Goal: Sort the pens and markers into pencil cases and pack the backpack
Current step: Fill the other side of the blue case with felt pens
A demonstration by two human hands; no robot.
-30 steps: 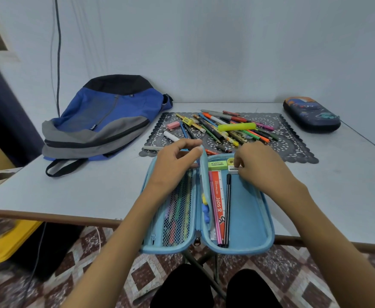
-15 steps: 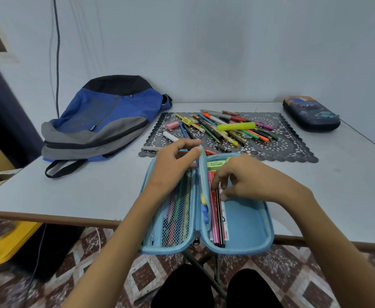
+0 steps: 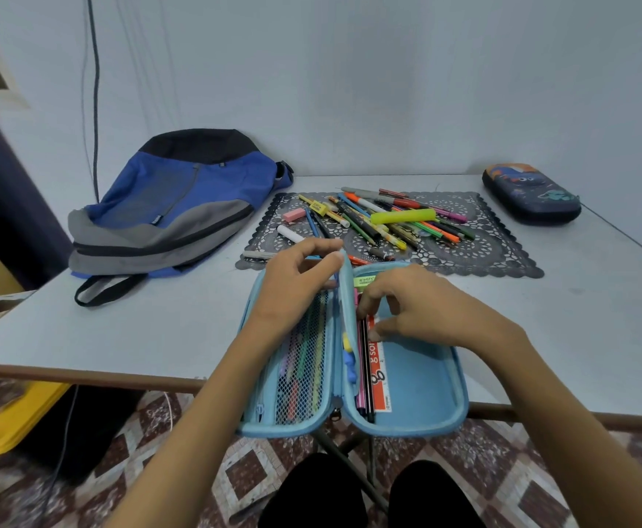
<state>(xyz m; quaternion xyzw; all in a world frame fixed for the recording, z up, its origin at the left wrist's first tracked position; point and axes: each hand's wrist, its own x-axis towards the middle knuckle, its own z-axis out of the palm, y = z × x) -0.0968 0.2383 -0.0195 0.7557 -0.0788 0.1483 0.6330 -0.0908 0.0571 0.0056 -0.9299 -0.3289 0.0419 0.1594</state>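
Patterned brown-and-white floor tiles [image 3: 258,478] fill the bottom of my feed, with a yellow bin [image 3: 3,424] on the floor to the left. Above them runs the near edge of the pale grey worktop [image 3: 121,329].

A light blue pencil case [image 3: 426,386] lies open, overhanging that edge. The left hand [image 3: 296,283] pinches the top of the case's centre flap between thumb and forefinger, above the mesh pocket [image 3: 304,360] full of coloured pens. The right hand [image 3: 426,302] has its fingers curled, tips touching a black pen [image 3: 367,367] beside the red ruler [image 3: 379,371] in the right half. I cannot tell whether it grips anything.

Further back, a dark lace-patterned mat [image 3: 494,245] carries the loose pile of pens and markers [image 3: 372,226], a yellow highlighter [image 3: 403,216] lying across it. The blue and grey backpack [image 3: 182,200] lies flat at far left, just beside the mat. A dark pencil case [image 3: 530,194] sits closed at far right. Behind everything is a plain pale wall [image 3: 349,70], with a black cable [image 3: 94,89] hanging down it.
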